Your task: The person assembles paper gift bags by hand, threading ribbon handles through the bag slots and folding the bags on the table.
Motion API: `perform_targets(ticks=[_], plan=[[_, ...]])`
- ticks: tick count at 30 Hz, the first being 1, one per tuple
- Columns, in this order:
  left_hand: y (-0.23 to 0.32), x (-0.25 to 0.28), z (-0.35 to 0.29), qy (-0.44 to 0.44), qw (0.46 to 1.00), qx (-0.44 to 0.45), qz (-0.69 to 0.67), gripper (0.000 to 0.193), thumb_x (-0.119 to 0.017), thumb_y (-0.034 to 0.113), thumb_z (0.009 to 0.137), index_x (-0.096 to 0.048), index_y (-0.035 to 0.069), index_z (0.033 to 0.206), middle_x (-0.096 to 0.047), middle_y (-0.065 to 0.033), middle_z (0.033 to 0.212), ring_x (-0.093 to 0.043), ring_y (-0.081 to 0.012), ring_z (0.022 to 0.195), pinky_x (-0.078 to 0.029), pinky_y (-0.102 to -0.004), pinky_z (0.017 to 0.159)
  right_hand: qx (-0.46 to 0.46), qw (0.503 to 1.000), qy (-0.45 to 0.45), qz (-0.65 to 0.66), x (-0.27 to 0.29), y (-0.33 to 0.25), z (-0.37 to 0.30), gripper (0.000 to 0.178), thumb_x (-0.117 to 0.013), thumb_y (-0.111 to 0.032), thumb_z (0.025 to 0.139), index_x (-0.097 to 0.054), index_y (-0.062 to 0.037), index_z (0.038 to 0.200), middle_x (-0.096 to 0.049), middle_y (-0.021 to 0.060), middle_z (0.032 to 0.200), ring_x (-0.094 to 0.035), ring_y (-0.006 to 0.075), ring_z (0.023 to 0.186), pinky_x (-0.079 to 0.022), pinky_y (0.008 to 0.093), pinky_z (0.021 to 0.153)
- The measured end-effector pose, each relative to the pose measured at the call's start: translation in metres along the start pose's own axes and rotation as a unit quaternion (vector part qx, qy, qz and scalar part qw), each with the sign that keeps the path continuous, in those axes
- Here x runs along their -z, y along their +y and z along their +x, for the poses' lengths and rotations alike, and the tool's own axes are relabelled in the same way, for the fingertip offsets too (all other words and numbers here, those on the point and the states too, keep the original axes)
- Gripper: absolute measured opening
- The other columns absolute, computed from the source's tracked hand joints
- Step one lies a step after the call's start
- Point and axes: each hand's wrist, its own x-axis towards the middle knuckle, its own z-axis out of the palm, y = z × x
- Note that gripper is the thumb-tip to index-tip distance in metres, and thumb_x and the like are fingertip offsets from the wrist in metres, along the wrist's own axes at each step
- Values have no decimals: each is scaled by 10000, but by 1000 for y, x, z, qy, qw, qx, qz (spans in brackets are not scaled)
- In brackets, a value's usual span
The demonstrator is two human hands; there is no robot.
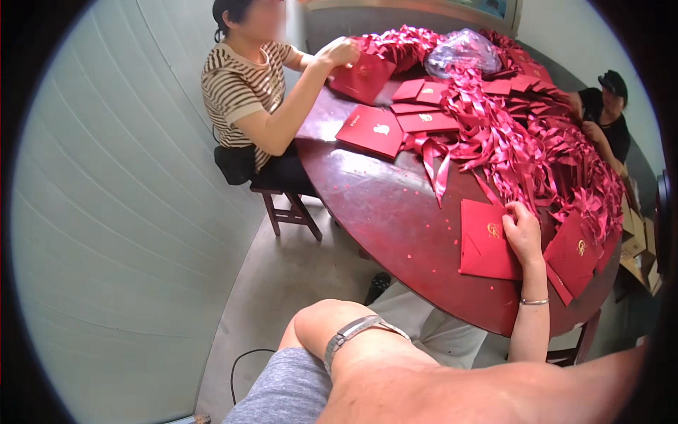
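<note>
A flat-folded red paper gift bag (pixel 480 244) with a gold emblem lies near the edge of the dark round table (pixel 395 219). My right hand (pixel 521 230), a bangle on its wrist, rests at the bag's right side with fingers bent and gripping there. Pink-red ribbons come close to its fingertips. Further right, more red bags (pixel 575 254) overlap at the table's edge. Across the foreground runs my bare left arm (pixel 452 385), bent, with a metal watch band (pixel 357 332) and a grey sleeve; its hand is out of view.
A tangled heap of ribbons and bags (pixel 522 134) covers the far table, with a clear plastic bag (pixel 462 53) on it. At the left, a person in stripes (pixel 244 92) holds a red bag (pixel 364 78). Another person in black (pixel 604 116) sits right, near cardboard boxes (pixel 639 244).
</note>
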Motion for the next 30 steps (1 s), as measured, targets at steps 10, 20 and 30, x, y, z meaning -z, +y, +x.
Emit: perform_targets(ticks=[10,20,30], plan=[[-27,-18,6,-36,999,14,3,261,-662,196,844,-635,-10,1002,-625,-69,930,-602,-171,803,-489,-291,732,22,1000,5,-13,-4,-2,4,226,-616,-133,818,-639,-27,1016,-665,174,845,-664,298,776,-505,362,705],[-68,-94,13,-154,982,86,-65,252,-677,189,833,-647,-21,970,-638,-63,884,-609,-168,784,-491,-283,747,15,999,-18,-39,3,11,9,272,-618,-200,831,-640,-27,1039,-664,210,901,-657,360,842,-508,417,729],[-217,-119,7,-248,908,90,327,317,-715,149,756,-668,11,1037,-620,-169,984,-574,-359,997,-461,-415,883,-5,998,53,46,19,-25,0,214,-637,-137,761,-621,-5,929,-630,144,726,-635,267,664,-492,365,632]])
